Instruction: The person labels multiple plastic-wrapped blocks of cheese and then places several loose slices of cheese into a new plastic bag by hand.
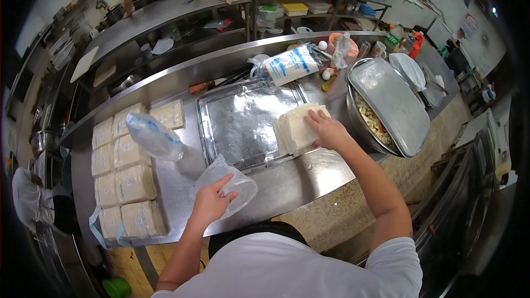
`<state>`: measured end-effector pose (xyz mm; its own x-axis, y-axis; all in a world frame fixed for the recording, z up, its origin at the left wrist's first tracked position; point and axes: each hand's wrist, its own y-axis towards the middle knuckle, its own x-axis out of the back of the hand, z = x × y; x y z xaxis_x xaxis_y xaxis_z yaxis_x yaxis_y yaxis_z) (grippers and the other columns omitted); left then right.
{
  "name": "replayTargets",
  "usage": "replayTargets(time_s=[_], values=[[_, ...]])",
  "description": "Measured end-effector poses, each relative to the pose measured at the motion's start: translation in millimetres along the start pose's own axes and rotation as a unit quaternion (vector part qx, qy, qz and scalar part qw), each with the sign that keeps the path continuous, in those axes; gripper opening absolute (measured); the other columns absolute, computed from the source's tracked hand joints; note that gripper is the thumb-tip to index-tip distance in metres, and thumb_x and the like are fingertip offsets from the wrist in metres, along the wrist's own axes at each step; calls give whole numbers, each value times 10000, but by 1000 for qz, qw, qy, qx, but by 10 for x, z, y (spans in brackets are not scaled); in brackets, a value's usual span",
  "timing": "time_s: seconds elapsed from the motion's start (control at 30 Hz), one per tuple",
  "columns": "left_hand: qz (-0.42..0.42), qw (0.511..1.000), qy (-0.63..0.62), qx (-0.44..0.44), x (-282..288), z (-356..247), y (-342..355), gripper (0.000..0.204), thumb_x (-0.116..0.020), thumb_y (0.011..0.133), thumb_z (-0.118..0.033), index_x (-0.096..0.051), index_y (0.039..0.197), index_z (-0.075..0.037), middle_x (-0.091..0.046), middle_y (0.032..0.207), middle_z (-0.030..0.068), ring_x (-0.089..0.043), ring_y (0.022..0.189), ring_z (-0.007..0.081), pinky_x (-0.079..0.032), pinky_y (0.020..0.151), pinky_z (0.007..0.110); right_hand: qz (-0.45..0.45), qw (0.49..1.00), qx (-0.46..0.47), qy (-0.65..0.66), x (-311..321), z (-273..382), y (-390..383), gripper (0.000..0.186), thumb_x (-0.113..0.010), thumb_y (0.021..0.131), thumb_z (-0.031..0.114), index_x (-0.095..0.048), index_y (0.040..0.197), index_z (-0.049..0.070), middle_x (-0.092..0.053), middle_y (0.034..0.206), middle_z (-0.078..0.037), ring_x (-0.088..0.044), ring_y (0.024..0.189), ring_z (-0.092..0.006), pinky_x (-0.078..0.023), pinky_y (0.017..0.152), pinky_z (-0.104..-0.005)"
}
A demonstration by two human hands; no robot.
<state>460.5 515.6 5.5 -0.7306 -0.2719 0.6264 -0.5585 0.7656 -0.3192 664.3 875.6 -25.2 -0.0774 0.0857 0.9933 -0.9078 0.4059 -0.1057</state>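
1. Resting over the right-hand end of the stack of pale sheets (290, 132), the right hand (326, 129) is plainly the nearer of the two: no gap there at all.
2. And here's the relation that counts: the stack lies forward and to the right of the left hand (212, 201), with the clear plastic bag (243, 190) between that hand and the stack, though well short of touching the sheets.
3. Look at the stack itself: roughly square, no clear long axis, its leaves fanned unevenly along the left side. It sits at the right end of the metal tray (237, 116), which has its long side running left to right on the tabletop (298, 182).
4. Right fingers now: a little apart, laid across the top sheet, thumb down by the near edge. Contact, yes; a firm clamp or a light press, I can't tell.
5. Over to the left: index finger and thumb stand well apart, both against the thin film of the bag, the index pointing toward the tray. The other fingers are tucked from view, so whether they pinch the film can't be told.
6. Out beyond the left hand, wrapped bundles (135, 182) line the tabletop's left side, well apart from the stack.
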Motion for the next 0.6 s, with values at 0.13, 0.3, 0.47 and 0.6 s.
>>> replayTargets(time_s=[0.13,0.3,0.47,0.6], values=[[7,997,-55,-44,-36,104,-42,491,-723,871,-103,-629,1344,-197,-583,770,92,-508,703,168,-460,697,297,23,996,84,-37,-85,-50,-20,724,-751,783,215,-454,1420,40,-423,1497,-218,-475,1321,-423,-420,1079,-514],[67,985,-145,-68,-9,198,-116,386,-659,907,-61,-678,1279,-161,-583,832,49,-508,764,143,-438,728,274,-148,951,148,-226,-458,51,-144,510,-519,914,175,-475,1399,25,-459,1449,-251,-475,1294,-470,-437,1006,-568],[67,981,-169,-69,-71,250,-156,293,-622,922,-50,-730,1187,-115,-565,808,42,-491,745,135,-424,713,265,-178,938,158,-254,-505,-16,-34,514,-517,920,177,-470,1409,26,-478,1426,-250,-528,1221,-469,-490,908,-575],[51,984,-162,-50,-46,221,-201,268,-626,921,-56,-738,1162,-97,-606,841,59,-528,779,143,-445,745,265,-163,943,102,-273,-472,-11,92,550,-561,900,180,-470,1426,52,-481,1436,-236,-548,1200,-463,-523,860,-539]])
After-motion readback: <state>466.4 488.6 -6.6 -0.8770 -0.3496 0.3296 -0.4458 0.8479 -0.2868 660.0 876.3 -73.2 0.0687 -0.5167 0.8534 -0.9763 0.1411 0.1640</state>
